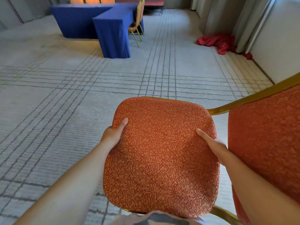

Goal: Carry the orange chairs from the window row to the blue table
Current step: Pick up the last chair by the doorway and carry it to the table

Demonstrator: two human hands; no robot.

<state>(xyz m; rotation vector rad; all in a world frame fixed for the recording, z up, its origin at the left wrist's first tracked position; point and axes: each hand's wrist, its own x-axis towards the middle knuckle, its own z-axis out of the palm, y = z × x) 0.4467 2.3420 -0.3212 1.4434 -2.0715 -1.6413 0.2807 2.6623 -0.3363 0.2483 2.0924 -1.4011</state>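
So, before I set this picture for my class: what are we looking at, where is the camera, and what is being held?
There is no machine here: a person wears one wide-angle camera on the head, looking forward and down, so you see their own arms. The left hand and the right hand grip opposite edges of the seat of an orange chair, thumbs on top; its gold frame and padded back show at the right. Below is a grey carpet with dark grid lines. Far ahead stands the blue table, with another chair at its side and three orange chair backs behind it. A red cloth lies on the floor by the curtains.
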